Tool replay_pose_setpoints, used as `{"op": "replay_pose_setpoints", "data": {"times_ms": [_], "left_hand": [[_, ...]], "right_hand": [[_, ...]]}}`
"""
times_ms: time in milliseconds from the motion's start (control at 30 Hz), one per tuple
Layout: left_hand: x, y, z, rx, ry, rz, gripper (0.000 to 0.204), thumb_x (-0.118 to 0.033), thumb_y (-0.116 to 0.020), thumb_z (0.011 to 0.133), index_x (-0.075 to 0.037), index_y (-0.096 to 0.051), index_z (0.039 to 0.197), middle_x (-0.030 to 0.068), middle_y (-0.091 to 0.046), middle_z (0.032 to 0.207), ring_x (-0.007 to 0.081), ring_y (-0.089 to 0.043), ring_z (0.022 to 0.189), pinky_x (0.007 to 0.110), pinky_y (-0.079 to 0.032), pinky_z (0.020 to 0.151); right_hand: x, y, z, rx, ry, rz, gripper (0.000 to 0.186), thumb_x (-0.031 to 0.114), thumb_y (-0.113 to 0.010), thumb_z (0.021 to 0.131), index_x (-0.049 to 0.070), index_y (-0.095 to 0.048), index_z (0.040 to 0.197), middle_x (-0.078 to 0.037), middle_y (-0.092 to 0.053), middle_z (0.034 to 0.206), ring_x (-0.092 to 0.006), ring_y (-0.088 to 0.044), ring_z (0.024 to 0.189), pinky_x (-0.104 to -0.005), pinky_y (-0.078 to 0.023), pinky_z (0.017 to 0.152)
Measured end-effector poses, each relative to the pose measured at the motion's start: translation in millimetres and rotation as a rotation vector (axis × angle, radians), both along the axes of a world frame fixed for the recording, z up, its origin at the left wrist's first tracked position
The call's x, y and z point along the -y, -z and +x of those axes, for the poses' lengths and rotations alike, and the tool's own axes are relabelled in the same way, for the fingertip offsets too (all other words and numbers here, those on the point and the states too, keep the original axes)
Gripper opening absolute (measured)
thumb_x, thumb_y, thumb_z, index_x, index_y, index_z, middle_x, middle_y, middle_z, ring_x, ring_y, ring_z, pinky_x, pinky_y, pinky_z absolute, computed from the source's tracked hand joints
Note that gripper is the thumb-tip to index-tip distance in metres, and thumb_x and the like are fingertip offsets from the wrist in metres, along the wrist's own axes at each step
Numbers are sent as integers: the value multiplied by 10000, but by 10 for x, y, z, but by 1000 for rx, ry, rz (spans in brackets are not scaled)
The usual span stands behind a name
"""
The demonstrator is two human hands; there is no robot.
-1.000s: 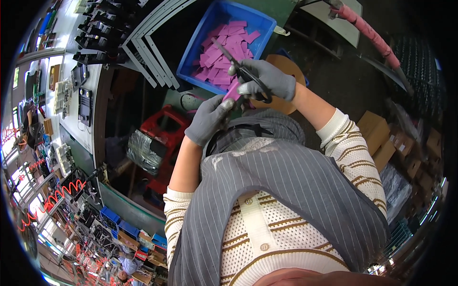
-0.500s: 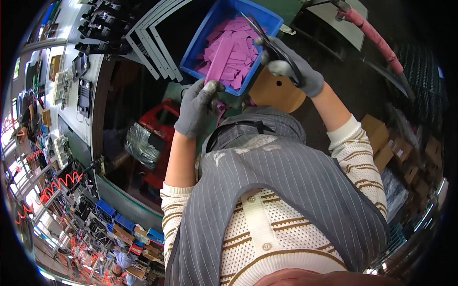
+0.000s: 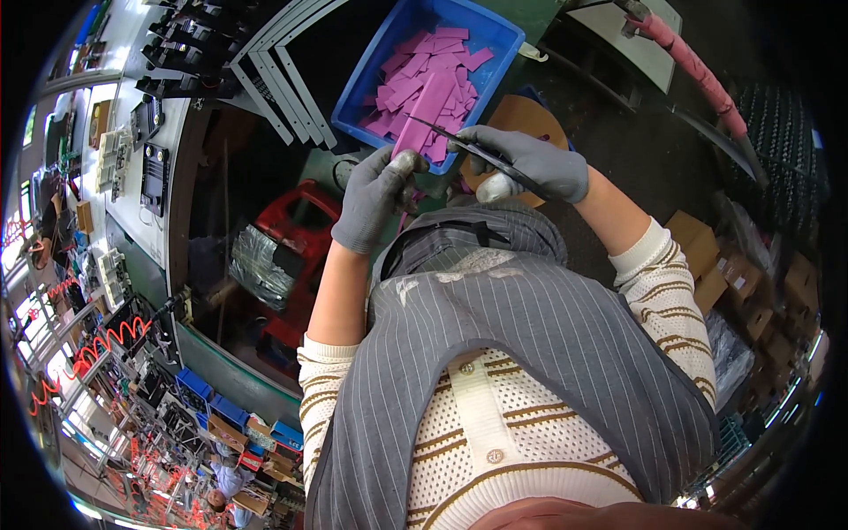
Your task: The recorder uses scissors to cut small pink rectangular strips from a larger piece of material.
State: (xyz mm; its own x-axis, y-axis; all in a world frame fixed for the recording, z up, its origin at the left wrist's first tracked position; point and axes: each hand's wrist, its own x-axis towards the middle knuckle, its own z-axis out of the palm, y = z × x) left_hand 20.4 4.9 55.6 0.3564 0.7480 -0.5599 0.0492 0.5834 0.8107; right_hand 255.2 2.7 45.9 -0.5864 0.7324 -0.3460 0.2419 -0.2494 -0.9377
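- Left hand (image 3: 375, 199) is gripping pink strip (image 3: 433, 95) above blue bin (image 3: 505, 44)
- Right hand (image 3: 537, 168) is gripping scissors (image 3: 481, 154), blades crossing strip
- Pink pieces (image 3: 402, 91) are lying heaped in bin

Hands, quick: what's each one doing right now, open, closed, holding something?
Left hand: closed, holding a pink strip.
Right hand: closed, holding scissors.

grey-gloved hands (image 3: 367, 203), pinstriped apron (image 3: 539, 331), striped sleeves (image 3: 664, 291)
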Motion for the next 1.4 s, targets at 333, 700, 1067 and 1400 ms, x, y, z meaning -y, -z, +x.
{"op": "replay_pose_setpoints", "data": {"times_ms": [333, 700, 1067, 1400], "left_hand": [[21, 44, -3, 30, 27, -37, 254, -281, -520, 897, -36, -589, 888, -12, -468, 602, 64, -419, 504, 202, -341, 471], [-195, 605, -32, -134, 177, -96, 267, -277, -490, 899, -29, -581, 863, -9, -459, 595, 80, -425, 480, 219, -361, 448], [33, 344, -112, -40, 264, -6, 334, -383, -546, 882, -52, -586, 889, -11, -488, 635, 75, -449, 506, 226, -358, 455], [171, 304, -96, 166, 316, 0, 405, -343, -533, 899, -10, -513, 1128, 13, -549, 860, 98, -519, 723, 248, -446, 658]], "right_hand": [[13, 187, -14, -57, 30, 11, 763, 566, -707, 678, 29, -510, 1183, -72, -548, 866, -153, -540, 745, -284, -429, 644], [-31, 689, -20, -41, 166, -319, 164, 195, -634, 784, 47, -607, 851, -3, -507, 609, -55, -459, 500, -202, -349, 436], [-35, 719, -152, -310, 366, -308, 386, 57, -684, 779, 63, -505, 1121, -5, -548, 920, -111, -557, 818, -267, -491, 729], [-74, 203, -371, -196, 241, 177, 405, 83, -695, 732, 59, -498, 1085, -34, -543, 912, -93, -541, 792, -247, -472, 665]]}}
